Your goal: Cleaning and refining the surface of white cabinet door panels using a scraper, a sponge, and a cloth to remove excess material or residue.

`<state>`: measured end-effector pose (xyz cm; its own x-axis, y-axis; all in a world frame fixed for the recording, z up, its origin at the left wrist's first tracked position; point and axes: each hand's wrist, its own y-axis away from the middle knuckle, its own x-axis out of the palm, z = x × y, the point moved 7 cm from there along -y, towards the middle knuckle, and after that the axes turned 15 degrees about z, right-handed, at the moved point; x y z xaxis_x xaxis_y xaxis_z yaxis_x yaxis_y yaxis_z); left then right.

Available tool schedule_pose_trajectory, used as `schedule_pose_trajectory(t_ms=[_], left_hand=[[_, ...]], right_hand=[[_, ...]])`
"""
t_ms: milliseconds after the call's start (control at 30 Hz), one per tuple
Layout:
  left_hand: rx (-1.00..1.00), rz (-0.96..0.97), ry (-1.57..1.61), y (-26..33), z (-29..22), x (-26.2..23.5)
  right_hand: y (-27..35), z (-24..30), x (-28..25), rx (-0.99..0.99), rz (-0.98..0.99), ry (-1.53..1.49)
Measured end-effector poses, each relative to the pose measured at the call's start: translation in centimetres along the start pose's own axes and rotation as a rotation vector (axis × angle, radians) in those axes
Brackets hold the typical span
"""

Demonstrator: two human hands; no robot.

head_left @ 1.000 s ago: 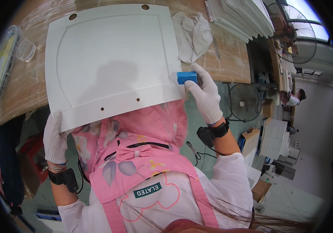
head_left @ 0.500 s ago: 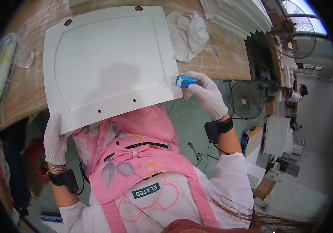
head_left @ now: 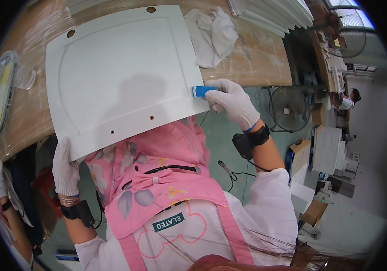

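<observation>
Blue block (head_left: pixel 204 91) apparently against white panel (head_left: pixel 112 67) edge, open floor (head_left: pixel 221 142) alongside

The left hand (head_left: pixel 66 169) and right hand (head_left: pixel 229 104) wear white knitted gloves (head_left: pixel 245 116), the right one with a thin blue edge at the cuff. Each wrist has a black strap (head_left: pixel 261 134) with a black box (head_left: pixel 242 146) and a thin black cable (head_left: pixel 257 166); thin bracelets (head_left: pixel 69 200) circle the left wrist. A pink apron (head_left: pixel 164 141) has grey, white and yellow flowers, a bow (head_left: pixel 155 180), a dark zip (head_left: pixel 171 168) and pink straps (head_left: pixel 234 235). The white shirt (head_left: pixel 265 198) has short sleeves, a pink wavy outline (head_left: pixel 205 230) and a dark green lettered patch (head_left: pixel 168 222).
</observation>
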<state>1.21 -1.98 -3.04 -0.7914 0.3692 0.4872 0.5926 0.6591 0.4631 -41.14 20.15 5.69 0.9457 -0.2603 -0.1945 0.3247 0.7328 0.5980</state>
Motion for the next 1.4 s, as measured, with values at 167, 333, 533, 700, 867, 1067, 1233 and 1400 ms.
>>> schedule_pose_trajectory(t_ms=[167,333,533,700,867,1067,1233,1400], left_hand=[[-0.016,0.033,0.006,-0.1,0.1,0.0],[-0.015,-0.011,0.015,-0.7,0.5,-1.9],[-0.04,-0.026,-0.053,-0.9,0.1,-2.0],[-0.039,-0.003,-0.069,-0.9,-0.2,-1.9],[-0.029,-0.014,-0.021,0.4,-0.5,-1.7],[-0.018,0.0,-0.031,-0.4,-0.1,-0.8],[-0.019,0.005,-0.081,0.3,-0.4,1.0],[0.061,-0.09,-0.188,0.6,-1.2,-1.6]], right_hand=[[0.0,0.3,-0.3,0.064,-0.016,0.018],[-0.1,0.4,-0.8,0.017,-0.001,0.162],[0.1,1.7,-0.2,0.02,0.028,0.212],[-0.9,1.0,0.2,-0.143,0.121,0.01],[0.5,1.4,-1.5,-0.086,0.04,0.041],[1.3,1.2,-1.3,0.046,-0.025,0.231],[0.3,3.6,1.0,0.063,0.008,0.399],[1.1,5.4,1.0,-0.111,0.004,0.216]])
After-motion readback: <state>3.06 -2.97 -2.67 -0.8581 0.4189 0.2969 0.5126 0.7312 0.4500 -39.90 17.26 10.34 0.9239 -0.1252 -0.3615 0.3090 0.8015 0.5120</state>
